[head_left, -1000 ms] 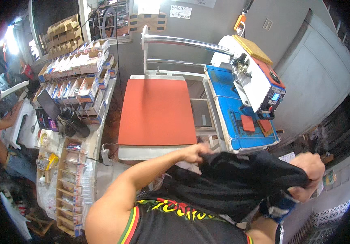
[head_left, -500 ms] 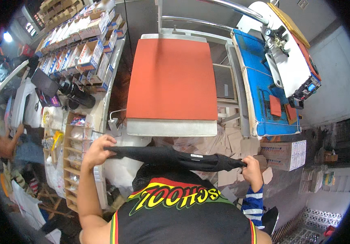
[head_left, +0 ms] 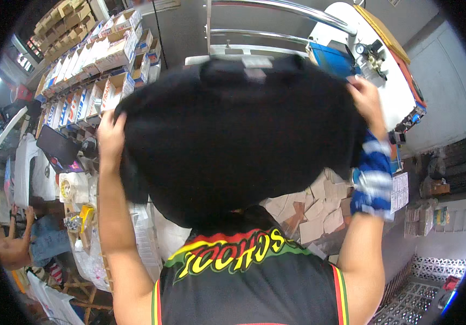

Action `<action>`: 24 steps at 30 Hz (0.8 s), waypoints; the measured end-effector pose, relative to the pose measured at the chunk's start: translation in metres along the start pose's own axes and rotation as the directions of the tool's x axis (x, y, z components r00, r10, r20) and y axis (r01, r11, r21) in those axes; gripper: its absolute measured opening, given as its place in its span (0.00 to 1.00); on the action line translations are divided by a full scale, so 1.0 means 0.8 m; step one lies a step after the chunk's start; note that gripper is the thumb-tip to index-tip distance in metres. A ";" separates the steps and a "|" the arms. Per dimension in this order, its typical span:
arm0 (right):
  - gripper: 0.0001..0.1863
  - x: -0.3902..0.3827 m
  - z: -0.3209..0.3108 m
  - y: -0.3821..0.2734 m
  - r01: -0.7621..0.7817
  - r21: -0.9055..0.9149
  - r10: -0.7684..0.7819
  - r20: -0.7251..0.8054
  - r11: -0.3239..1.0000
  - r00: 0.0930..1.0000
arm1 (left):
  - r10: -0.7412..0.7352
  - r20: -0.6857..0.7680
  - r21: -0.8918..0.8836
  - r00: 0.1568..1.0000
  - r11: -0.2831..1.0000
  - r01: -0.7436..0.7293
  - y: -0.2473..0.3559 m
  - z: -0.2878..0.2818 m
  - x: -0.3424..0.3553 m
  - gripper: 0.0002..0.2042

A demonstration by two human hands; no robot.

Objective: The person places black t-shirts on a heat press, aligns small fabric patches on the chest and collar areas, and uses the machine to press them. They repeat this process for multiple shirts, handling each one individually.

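A black T-shirt hangs spread between my hands, slightly blurred by motion, with a pale label at the neckline along its far edge. My left hand pinches the shirt at its left side, and my right hand, above a blue and white sleeve on the forearm, grips the right side. The shirt hides the orange pad of the press table; only a pale strip of that table shows beyond it. Part of a blue board is visible past my right hand.
Chrome rails cross the far side, beside a white machine body with a gauge. Opened cartons stand stacked at left, near a dark laptop. Another person's hands are at far left. Cardboard pieces lie low at right.
Both hands have moved up and away from my body. The shirt, earlier a narrow folded band between them, is now spread wide over the orange pad.
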State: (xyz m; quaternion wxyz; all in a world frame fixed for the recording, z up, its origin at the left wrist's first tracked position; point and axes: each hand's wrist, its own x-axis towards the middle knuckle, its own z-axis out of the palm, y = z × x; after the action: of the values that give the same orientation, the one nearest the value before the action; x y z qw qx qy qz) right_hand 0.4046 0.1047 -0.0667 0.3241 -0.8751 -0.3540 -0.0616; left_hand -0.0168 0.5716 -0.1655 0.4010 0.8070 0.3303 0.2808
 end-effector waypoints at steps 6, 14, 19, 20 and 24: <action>0.16 -0.085 0.157 0.013 0.276 -0.040 -0.279 -0.120 0.960 0.953 | 0.265 -0.227 0.123 0.937 0.962 -0.242 -0.092 0.112 -0.074 0.21; 0.33 -0.250 0.272 0.132 -0.727 0.632 0.369 0.764 -0.266 0.529 | -0.453 0.708 -0.509 0.541 0.204 0.836 -0.195 0.255 -0.207 0.41; 0.19 -0.224 0.258 0.154 -0.559 0.826 0.589 0.414 0.077 0.694 | -0.433 0.467 -0.841 0.772 0.052 0.538 -0.205 0.226 -0.132 0.29; 0.19 -0.221 0.252 0.151 -0.503 0.850 0.651 0.297 0.153 0.699 | -0.557 0.296 -0.822 0.776 0.265 0.504 -0.201 0.211 -0.123 0.26; 0.22 -0.237 0.203 0.141 -0.440 0.892 0.687 0.258 0.101 0.679 | -0.359 0.398 -0.834 0.844 0.241 0.496 -0.170 0.129 -0.168 0.23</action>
State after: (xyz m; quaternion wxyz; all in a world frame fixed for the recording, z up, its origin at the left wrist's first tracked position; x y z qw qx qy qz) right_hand 0.3183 0.0330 -0.3165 0.7820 -0.5927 0.0792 0.1757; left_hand -0.0689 0.4848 -0.3578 0.8579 0.3394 0.2989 0.2440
